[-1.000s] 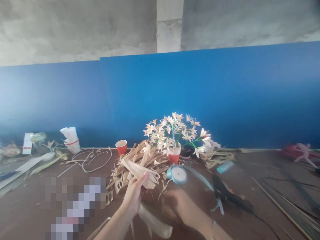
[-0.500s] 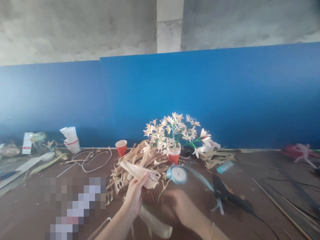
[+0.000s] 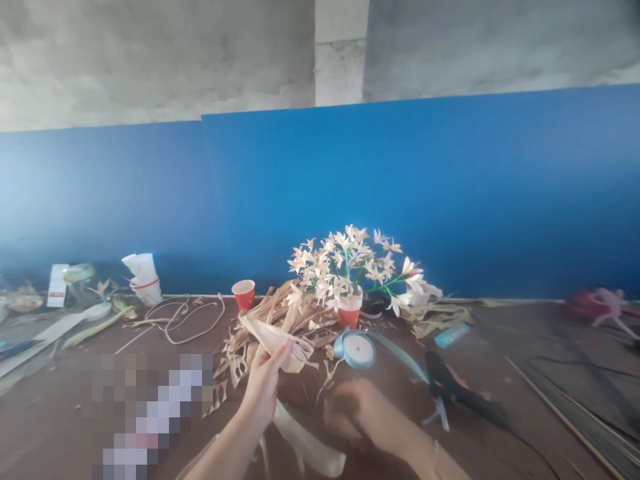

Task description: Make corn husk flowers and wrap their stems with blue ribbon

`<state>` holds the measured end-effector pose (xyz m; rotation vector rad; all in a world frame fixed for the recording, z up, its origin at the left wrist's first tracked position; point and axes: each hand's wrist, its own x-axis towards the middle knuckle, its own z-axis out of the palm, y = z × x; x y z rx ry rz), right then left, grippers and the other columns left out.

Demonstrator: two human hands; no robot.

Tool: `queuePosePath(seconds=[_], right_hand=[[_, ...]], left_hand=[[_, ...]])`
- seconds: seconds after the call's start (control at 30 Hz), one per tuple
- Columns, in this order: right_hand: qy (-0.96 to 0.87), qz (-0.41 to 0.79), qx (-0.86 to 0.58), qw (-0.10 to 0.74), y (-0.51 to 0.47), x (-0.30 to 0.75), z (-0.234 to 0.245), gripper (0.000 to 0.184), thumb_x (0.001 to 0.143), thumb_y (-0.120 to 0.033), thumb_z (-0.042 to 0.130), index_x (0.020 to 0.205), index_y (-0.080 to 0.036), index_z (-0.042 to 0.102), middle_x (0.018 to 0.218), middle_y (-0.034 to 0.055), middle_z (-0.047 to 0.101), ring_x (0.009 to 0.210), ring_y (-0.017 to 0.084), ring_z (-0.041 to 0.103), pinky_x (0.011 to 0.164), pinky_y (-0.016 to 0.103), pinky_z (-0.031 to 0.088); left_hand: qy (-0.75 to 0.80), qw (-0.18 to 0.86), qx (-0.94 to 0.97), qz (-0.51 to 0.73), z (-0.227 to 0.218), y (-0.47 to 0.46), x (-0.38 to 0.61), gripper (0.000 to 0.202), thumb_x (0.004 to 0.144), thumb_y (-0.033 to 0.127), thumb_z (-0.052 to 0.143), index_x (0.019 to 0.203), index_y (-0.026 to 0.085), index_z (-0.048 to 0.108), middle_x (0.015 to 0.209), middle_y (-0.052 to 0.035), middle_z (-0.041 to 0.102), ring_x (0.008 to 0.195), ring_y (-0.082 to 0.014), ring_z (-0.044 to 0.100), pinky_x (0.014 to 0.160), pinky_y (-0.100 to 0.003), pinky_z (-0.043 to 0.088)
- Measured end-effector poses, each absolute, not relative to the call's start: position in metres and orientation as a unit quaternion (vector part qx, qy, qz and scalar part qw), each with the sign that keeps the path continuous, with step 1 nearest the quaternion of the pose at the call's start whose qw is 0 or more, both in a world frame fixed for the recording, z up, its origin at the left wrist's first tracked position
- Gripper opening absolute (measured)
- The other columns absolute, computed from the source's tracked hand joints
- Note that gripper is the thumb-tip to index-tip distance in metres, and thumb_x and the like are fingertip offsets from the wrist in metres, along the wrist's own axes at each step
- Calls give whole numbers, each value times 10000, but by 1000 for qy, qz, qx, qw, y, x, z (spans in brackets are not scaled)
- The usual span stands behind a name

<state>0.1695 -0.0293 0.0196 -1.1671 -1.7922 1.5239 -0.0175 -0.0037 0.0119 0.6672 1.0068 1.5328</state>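
My left hand [image 3: 263, 388] is raised over the brown table [image 3: 505, 407], its fingers pinched on a pale dried husk leaf [image 3: 273, 337] that sticks up and to the left. My right hand [image 3: 356, 413] lies lower and to the right, blurred by motion, its fingers curled toward a long pale husk strip [image 3: 307, 445] on the table; whether it grips anything does not show. Behind my hands is a heap of dried husks [image 3: 280, 320]. A bunch of small cream husk flowers [image 3: 350, 260] stands in a red cup [image 3: 349, 312].
A roll of light blue ribbon [image 3: 356, 349] and a black glue gun [image 3: 453, 390] lie right of my hands. Another red cup [image 3: 244, 293], stacked white cups [image 3: 144, 280] and a loose cord [image 3: 183, 313] are at the back left. A blue wall panel [image 3: 450, 193] backs the table.
The husk leaf in my left hand has tilted a little and its tip folded down. My right hand shifted slightly and is now blurred.
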Motion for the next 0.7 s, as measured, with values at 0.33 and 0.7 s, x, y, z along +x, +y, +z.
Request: queuePosePath(seconds=[0.33,0.7], right_hand=[[-628,597,-433,249,-25,178,16,312,748,-430,578,649,-137,620,417,-51,450,355,70,388,345,175,266],[-611,614,-436,245,-25,179,13,257,705,-385,604,669,-132,634,392,-68,451,351,51,379,342,146,292]], left_hand=[[459,575,339,586,16,-1,-27,323,525,336,826,732,117,710,631,-58,718,519,-160,623,527,-240,466],[450,619,340,546,15,-2,-26,284,533,304,830,705,109,716,602,-67,701,528,-155,621,530,-226,482]])
